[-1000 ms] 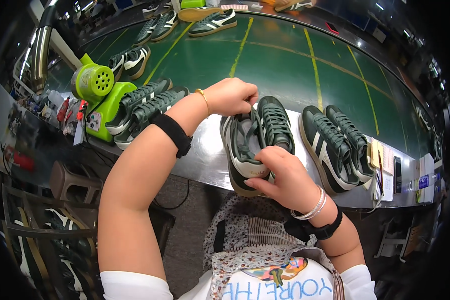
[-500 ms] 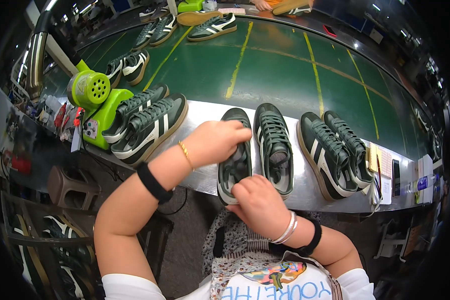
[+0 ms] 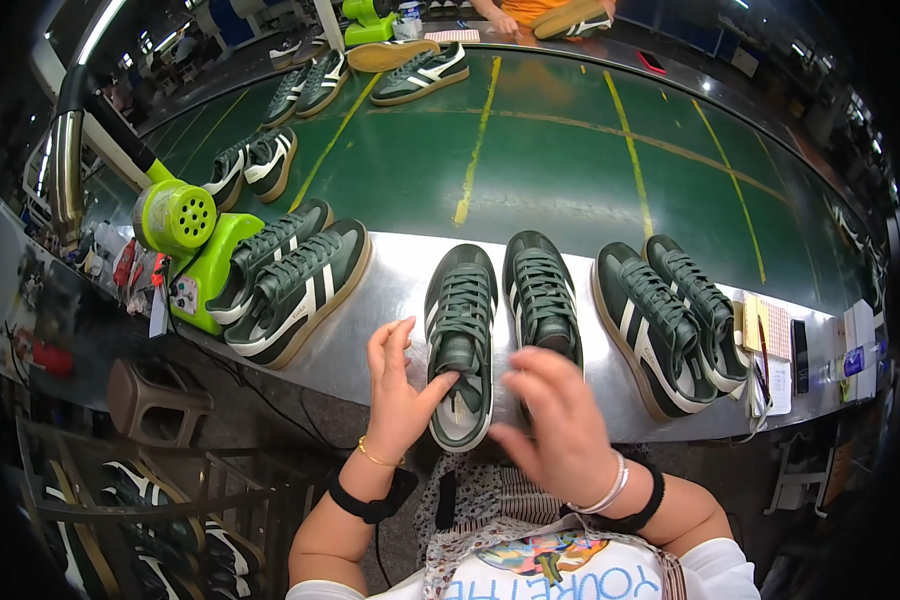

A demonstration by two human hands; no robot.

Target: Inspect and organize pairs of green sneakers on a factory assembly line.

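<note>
A pair of dark green sneakers with white stripes and gum soles stands in front of me, toes pointing away. At the left sneaker (image 3: 462, 305) my left hand (image 3: 398, 395) has its fingers spread, the thumb at the collar beside the tongue. Over the heel end of the right sneaker (image 3: 540, 285) is my right hand (image 3: 562, 432), slightly blurred, its fingers apart and nothing in them. That hand hides the right sneaker's opening and heel; I cannot tell whether it touches it. Both sneakers are laced in green.
A metal ledge (image 3: 390, 285) borders the green conveyor belt (image 3: 560, 170). Matching pairs stand left (image 3: 315, 280) and right (image 3: 660, 320), the left one against a lime-green machine (image 3: 205, 265). Notepads (image 3: 770, 350) and a phone (image 3: 799, 355) lie at right. Across the belt, a person's hand (image 3: 505, 22) is near a shoe.
My left hand has left the front of the left sneaker and come back to its near left side, fingers spread. My right hand has let go of that sneaker's heel and moved right.
</note>
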